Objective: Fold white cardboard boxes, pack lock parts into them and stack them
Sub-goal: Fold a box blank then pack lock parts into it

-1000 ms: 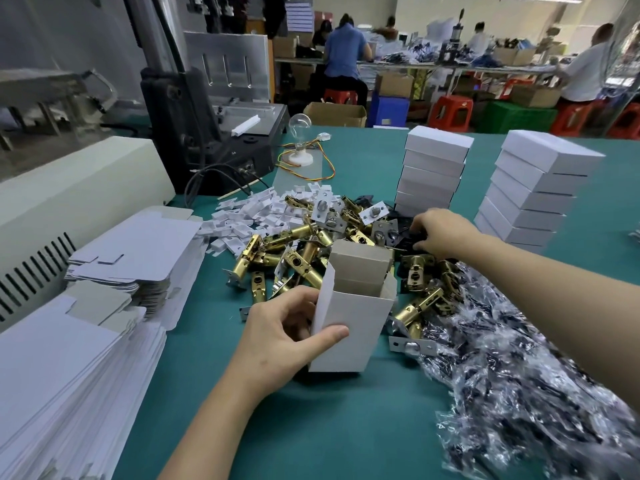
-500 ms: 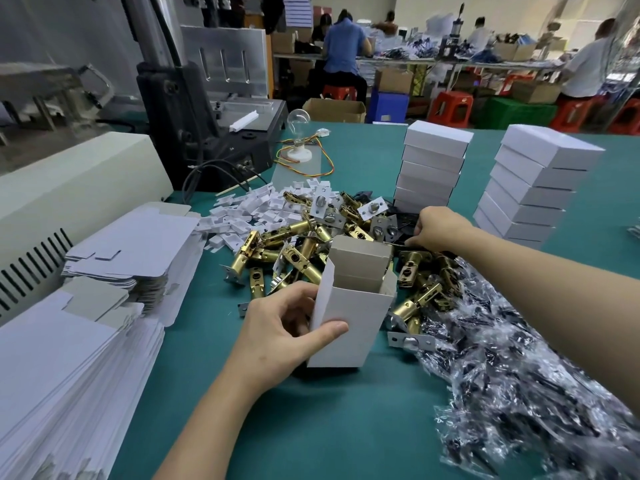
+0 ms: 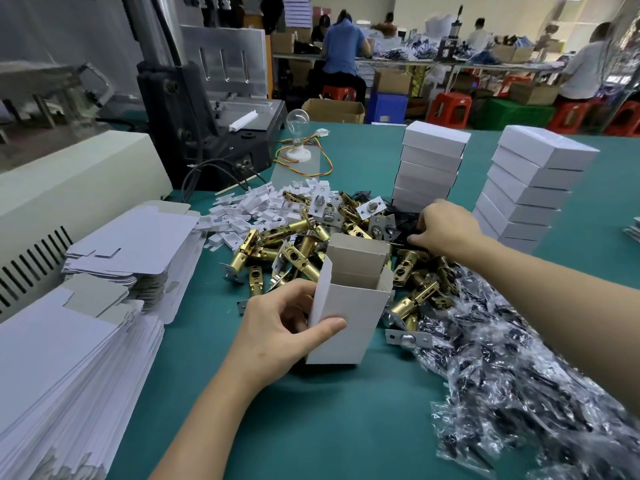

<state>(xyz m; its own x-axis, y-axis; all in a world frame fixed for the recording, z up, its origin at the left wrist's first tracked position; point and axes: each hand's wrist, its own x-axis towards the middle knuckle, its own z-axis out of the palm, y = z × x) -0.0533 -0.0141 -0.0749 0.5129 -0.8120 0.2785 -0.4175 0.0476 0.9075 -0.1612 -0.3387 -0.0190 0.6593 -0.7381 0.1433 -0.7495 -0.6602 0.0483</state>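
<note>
An upright white cardboard box (image 3: 349, 323) with its top flaps open stands on the green table (image 3: 311, 427). My left hand (image 3: 280, 330) grips its left side, thumb across the front. Behind it lies a heap of brass lock latches (image 3: 294, 251) and silver plates. My right hand (image 3: 446, 225) reaches past the box into dark parts (image 3: 403, 223) at the foot of a stack of closed white boxes (image 3: 429, 166); its fingers curl down onto them, and what they hold is hidden. A second stack of closed boxes (image 3: 530, 188) stands to the right.
Flat white box blanks (image 3: 69, 368) are piled at the left, with a smaller pile (image 3: 138, 251) behind. Small white plastic pieces (image 3: 249, 209) lie beyond the latches. Clear bags of dark screws (image 3: 519, 375) spread at the right. A machine (image 3: 204, 109) and a light bulb (image 3: 298, 123) stand farther back.
My right hand has slid slightly left and forward among the dark parts by the box stack. My left hand keeps holding the open box in place.
</note>
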